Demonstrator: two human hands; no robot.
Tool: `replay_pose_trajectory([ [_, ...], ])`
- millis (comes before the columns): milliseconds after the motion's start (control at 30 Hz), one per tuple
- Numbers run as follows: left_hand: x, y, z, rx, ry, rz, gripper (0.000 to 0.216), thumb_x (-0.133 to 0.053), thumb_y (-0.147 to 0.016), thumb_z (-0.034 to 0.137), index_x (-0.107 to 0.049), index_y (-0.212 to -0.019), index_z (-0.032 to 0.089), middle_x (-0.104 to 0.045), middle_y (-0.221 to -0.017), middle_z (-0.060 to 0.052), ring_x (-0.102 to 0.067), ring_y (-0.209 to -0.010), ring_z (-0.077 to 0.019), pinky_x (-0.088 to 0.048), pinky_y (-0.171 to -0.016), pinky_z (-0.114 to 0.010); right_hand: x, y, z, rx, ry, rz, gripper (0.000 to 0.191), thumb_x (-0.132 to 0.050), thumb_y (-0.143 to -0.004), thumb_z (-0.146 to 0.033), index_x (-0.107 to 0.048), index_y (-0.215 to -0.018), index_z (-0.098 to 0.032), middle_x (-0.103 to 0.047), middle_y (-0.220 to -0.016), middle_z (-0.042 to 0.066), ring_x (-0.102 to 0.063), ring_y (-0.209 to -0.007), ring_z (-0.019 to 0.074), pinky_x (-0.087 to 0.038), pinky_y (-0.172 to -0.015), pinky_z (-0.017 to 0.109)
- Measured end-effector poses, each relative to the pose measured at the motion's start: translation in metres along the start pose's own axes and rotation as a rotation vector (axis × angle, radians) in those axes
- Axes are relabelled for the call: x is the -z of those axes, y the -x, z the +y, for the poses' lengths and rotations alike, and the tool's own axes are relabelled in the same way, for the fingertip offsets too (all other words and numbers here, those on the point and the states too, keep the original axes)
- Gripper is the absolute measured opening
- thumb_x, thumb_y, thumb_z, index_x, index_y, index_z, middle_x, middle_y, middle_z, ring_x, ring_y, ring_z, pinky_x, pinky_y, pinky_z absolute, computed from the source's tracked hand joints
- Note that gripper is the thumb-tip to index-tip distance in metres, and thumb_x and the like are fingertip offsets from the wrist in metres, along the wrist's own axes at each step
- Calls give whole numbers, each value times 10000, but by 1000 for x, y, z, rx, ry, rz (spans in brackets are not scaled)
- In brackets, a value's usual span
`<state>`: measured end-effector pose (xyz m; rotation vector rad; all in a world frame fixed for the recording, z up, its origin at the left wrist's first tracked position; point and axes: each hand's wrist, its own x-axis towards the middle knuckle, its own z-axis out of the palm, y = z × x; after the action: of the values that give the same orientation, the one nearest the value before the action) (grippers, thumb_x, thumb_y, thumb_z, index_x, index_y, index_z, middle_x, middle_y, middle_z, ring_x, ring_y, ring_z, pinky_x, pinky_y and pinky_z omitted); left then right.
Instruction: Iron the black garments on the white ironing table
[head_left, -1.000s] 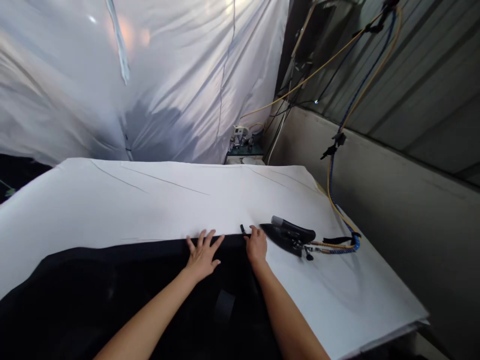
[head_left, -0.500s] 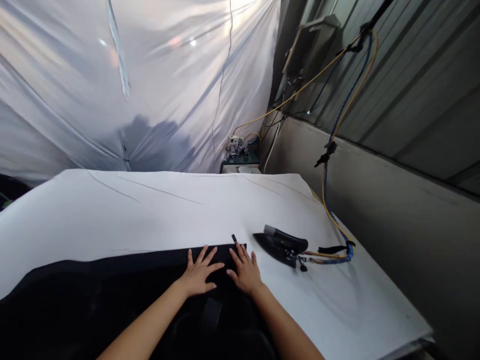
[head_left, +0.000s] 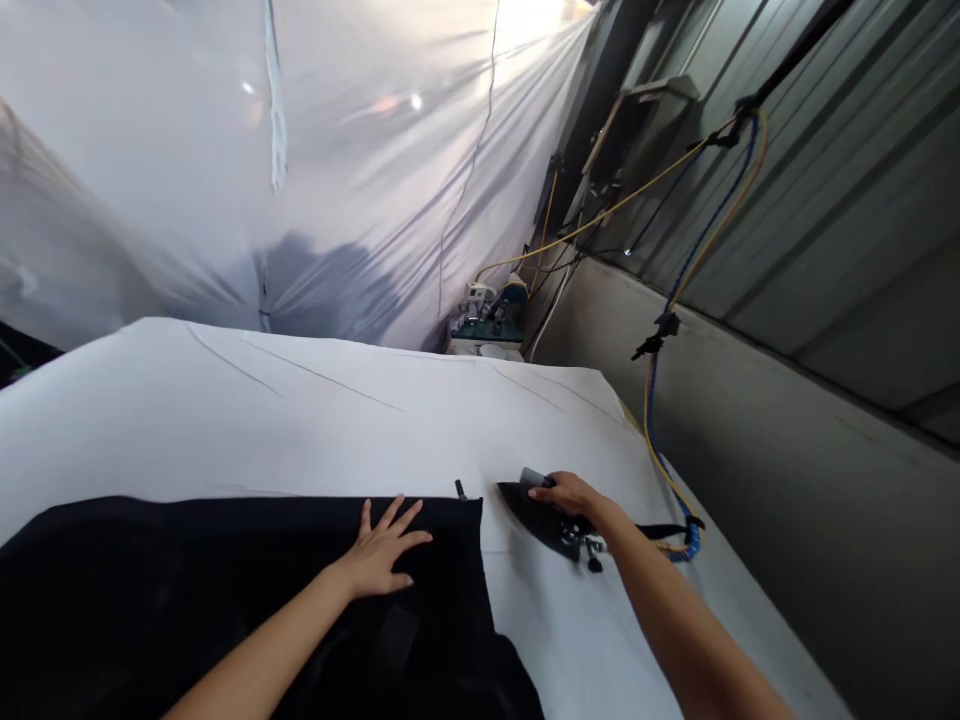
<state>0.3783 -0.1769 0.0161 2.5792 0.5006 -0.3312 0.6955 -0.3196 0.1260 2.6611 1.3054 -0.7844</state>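
Observation:
Black fabric [head_left: 247, 560], perhaps a garment, lies across the near part of the white table. My left hand [head_left: 379, 555] rests flat on it with fingers spread, close to its far edge. To the right of the cloth, my right hand [head_left: 574, 497] is wrapped round the handle of a black steam iron [head_left: 534, 515], whose pointed tip faces the upper left. A small dark tab [head_left: 460, 490] sticks out past the cloth's far edge near the corner. The palm side of each hand is hidden.
Blue and yellow hoses [head_left: 651, 400] run from the iron up to a hanging support at the right. White sheeting [head_left: 360, 150] hangs behind the white table [head_left: 360, 440]. A sewing machine [head_left: 484, 305] stands beyond its far edge, and a low wall [head_left: 750, 400] borders the right.
My right hand has left the cloth, moved right and taken hold of the iron's handle. My left hand stays spread on the fabric. The view has shifted slightly.

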Motion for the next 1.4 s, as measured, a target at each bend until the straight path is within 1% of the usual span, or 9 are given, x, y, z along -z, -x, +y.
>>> replay_pose_trajectory([
  [133,1,1,2,21,15,18,691,-570,-637,392,-317,-1279,351,-31,-1477,10,77,-1328,-299,154,-925,-654,1,17,-27,111,139,47,551,-500,-654,-651,-646,-880,-171,-658,-834,84,-586,-754,205,-369,-595,249],
  [367,-4,0,2,57,59,55,970,-578,-600,381,-17,-1378,237,-205,-1448,-60,100,-1333,-240,195,-944,-608,-25,21,-95,193,275,-38,735,-406,-573,-799,-644,-931,-201,-657,-893,108,-603,-803,262,-418,-607,291],
  [467,-4,0,3,47,86,67,990,-599,-584,400,-24,-1374,238,-204,-1447,-66,70,-1337,-243,179,-961,-601,-33,9,-111,189,285,-35,709,-423,-585,-779,-644,-936,-204,-659,-907,108,-605,-823,264,-433,-631,301],
  [567,5,5,-5,70,146,87,819,-588,-620,415,-201,-1326,265,-201,-1449,-56,-36,-1340,-254,66,-1016,-584,-34,1,-116,236,311,-34,699,-424,-587,-776,-648,-922,-205,-660,-898,109,-605,-829,270,-438,-649,313],
  [700,32,21,-39,315,89,195,314,-388,-801,274,-474,-1103,263,-483,-1257,-60,-383,-1197,-227,-225,-992,-503,-34,-4,-121,291,336,-29,695,-414,-587,-780,-648,-912,-212,-660,-882,106,-607,-811,277,-438,-631,321],
  [867,62,43,-95,601,-47,152,330,-328,-794,115,-522,-1034,233,-512,-1138,-114,-473,-1050,-269,-318,-853,-568,-36,-13,-141,359,351,-23,675,-401,-612,-769,-639,-933,-225,-659,-880,94,-606,-806,260,-431,-632,312],
  [1000,73,53,-121,659,-77,105,335,-415,-735,82,-538,-1013,224,-501,-1127,-112,-415,-1110,-279,-232,-901,-619,-36,-19,-167,437,384,-17,684,-390,-617,-771,-639,-925,-213,-659,-863,98,-607,-797,260,-430,-616,306],
  [1200,84,71,-153,684,-107,90,334,-482,-712,130,-538,-1037,182,-450,-1194,-144,-374,-1140,-300,-311,-887,-533,-39,-21,-208,496,427,-37,690,-391,-614,-772,-650,-908,-204,-661,-867,110,-608,-794,269,-430,-615,314],
  [1400,80,101,-199,653,-80,107,290,-454,-768,245,-522,-1048,207,-540,-1129,-118,-430,-1093,-290,-329,-863,-484,-44,-25,-259,497,435,-56,701,-375,-611,-787,-644,-914,-215,-661,-862,101,-605,-791,264,-420,-609,305],
])
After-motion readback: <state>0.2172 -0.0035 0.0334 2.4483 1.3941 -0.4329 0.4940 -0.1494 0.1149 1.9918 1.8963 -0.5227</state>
